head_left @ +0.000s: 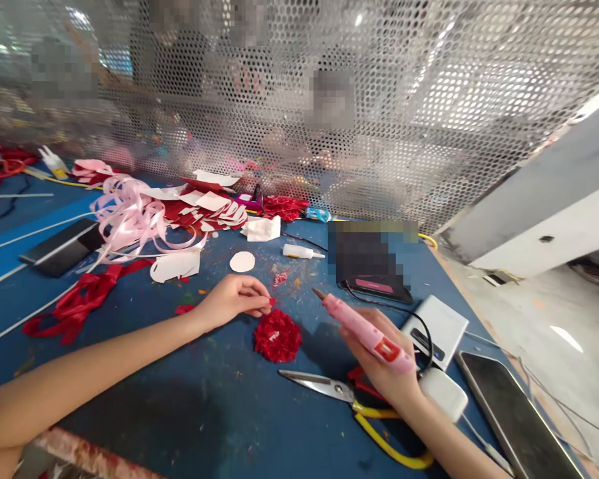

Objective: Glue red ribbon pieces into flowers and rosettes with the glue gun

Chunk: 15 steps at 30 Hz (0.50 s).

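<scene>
My left hand [239,299] is closed in a pinch on a small red ribbon piece [272,302], at the upper edge of a round red ruffled rosette [278,346]. The rosette lies flat on the blue table, with a small pale spot in its middle. In my right hand [379,359] is a pink soldering iron [367,326], its brown metal tip pointing up and left, apart from the rosette. Scissors [324,384] with yellow handles lie open below, partly under my right wrist. Beyond my left hand is a white paper disc [242,261].
Pink ribbon [130,213] and red-and-white scraps [204,206] heap at the back left. A glue tube [302,251] lies in the middle. At right are a white power bank [439,329], cables and a phone [514,406]. A perforated metal screen [299,146] rises behind, people beyond it.
</scene>
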Tool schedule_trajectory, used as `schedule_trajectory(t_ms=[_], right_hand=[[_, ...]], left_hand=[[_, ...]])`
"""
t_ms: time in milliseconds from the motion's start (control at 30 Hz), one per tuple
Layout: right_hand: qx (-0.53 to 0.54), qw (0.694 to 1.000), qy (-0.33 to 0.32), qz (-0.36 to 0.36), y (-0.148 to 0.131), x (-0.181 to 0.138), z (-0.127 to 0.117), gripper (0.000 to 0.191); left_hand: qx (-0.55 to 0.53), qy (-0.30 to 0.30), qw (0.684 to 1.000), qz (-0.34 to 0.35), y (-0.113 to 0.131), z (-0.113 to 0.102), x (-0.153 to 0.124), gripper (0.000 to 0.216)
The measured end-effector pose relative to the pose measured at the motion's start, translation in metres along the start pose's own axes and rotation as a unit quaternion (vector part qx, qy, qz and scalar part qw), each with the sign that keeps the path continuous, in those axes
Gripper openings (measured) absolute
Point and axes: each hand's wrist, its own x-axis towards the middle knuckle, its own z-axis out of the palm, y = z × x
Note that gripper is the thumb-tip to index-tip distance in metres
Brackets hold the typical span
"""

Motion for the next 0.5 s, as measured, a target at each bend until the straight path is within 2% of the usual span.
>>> schedule_trajectory(t_ms=[200, 500], right_hand=[[-0.016, 0.997, -0.030, -0.067, 0.012, -0.007, 0.003, 0.018], [-0.050, 0.987, -0.078, -0.128, 0.008, -0.001, 0.007, 0.016]], left_hand=[[0.002, -0.023, 1.000, 0.013, -0.009, 0.009, 0.033, 0.020], [0.041, -0.026, 0.998, 0.034, -0.006, 0.008, 0.029, 0.021]])
